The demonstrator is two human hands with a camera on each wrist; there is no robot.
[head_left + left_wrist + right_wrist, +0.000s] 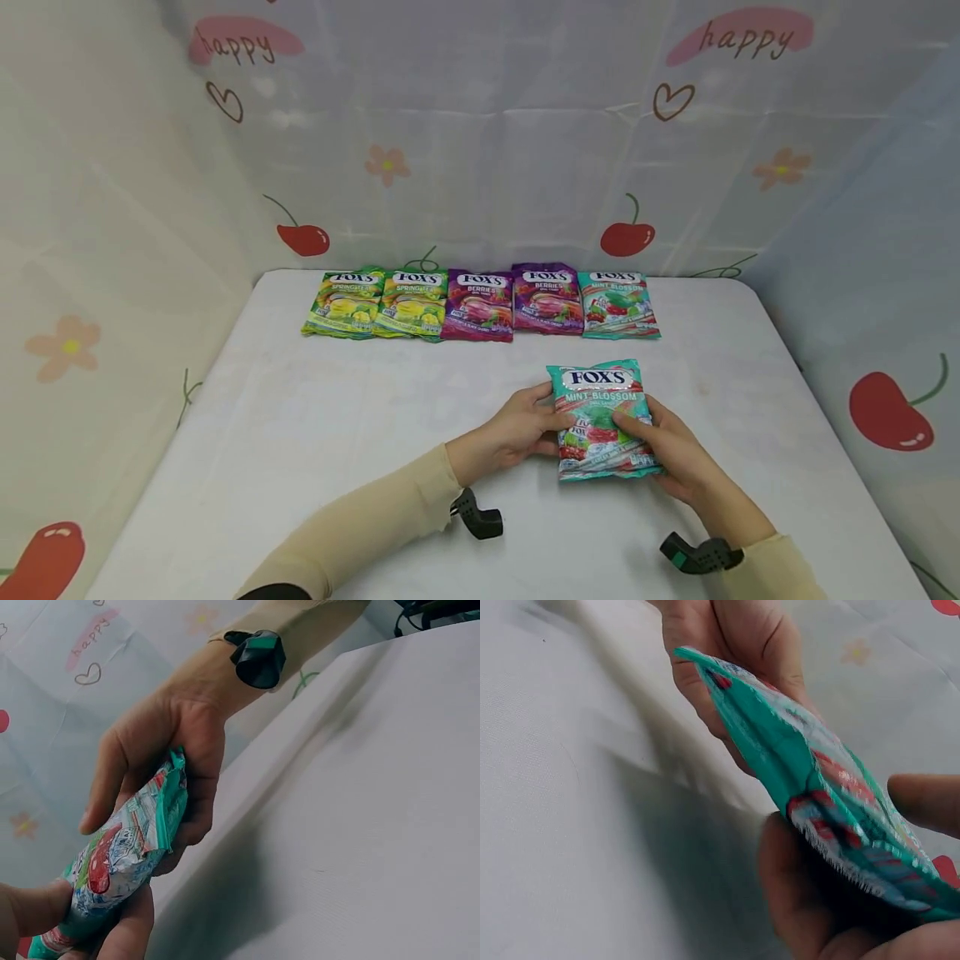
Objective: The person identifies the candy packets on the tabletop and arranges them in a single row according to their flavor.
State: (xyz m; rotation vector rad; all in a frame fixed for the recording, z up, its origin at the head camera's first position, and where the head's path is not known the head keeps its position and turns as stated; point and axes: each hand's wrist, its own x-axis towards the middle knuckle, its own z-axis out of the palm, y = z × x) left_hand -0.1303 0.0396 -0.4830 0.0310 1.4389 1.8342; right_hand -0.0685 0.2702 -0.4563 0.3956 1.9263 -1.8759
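Note:
A teal FOX'S Mint Blossom candy bag [596,407] is held above the white table by both hands, its printed front facing up. My left hand [523,427] pinches its left edge, thumb on the front and fingers behind. On the opposite edge my right hand [681,454] grips it, the thumb [632,425] lying over the front. In the left wrist view the candy bag [124,855] is seen side-on, tilted, with its shadow on the tabletop. The right wrist view shows the teal back of the bag [765,750] and its crimped edge.
Along the table's far edge lies a row of candy bags: two yellow-green Spring Tea bags [343,307], two purple Berries bags [478,308] and another teal Mint Blossom bag [618,307]. Printed white curtains [495,167] surround the white table [360,400].

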